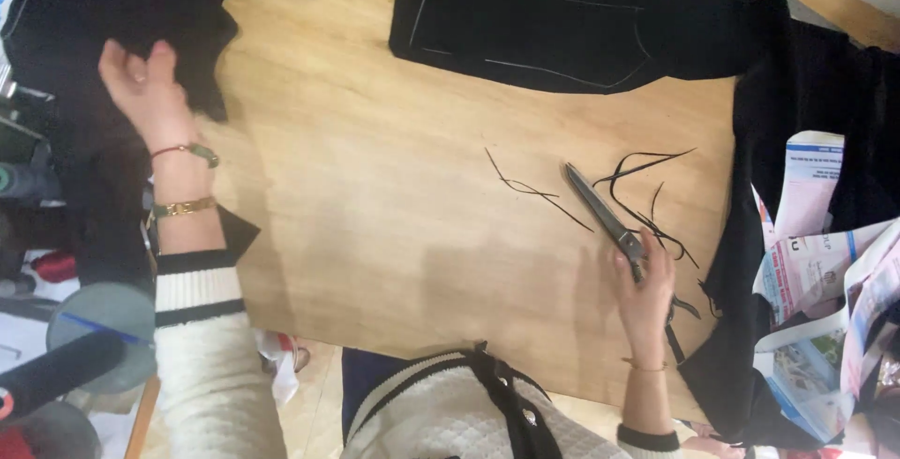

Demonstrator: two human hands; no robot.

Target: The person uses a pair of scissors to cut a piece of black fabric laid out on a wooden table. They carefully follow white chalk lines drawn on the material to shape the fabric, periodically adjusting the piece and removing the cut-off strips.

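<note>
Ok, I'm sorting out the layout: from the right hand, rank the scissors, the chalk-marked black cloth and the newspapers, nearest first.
1. Scissors: touching the right hand, blades pointing away.
2. Newspapers: off the table's right edge.
3. Chalk-marked black cloth: at the far edge.

One pair of scissors point(605, 217), two hands, two wrist bracelets on the left, several black fabric trimmings point(647, 198)

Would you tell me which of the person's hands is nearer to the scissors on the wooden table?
Right. The right hand rests on the handle end of the scissors; the left hand is far across the table, on black fabric.
</note>
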